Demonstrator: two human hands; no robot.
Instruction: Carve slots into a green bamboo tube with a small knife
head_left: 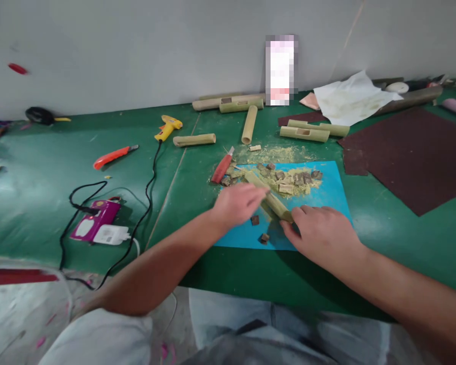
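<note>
A pale green bamboo tube (278,207) lies slantwise over a blue sheet (231,238). Its near end is gripped by my right hand (323,228), fingers curled round it. My left hand (237,203) is closed over the tube's middle, fingertips pinched together near an opening in its wall; what they pinch is too small to make out. Bamboo shavings (304,190) and several dark chips cover the sheet's far part, with two loose chips (255,220) nearer me. Just beyond my left hand rests a red-handled blade (223,168).
Cut bamboo tubes (304,133) lie along the back, below a blurred phone (281,71). To the left are an orange utility knife (114,157), a yellow glue gun (168,128) with its black cord, and a purple power strip (95,220). Brown sheets (410,157) lie right.
</note>
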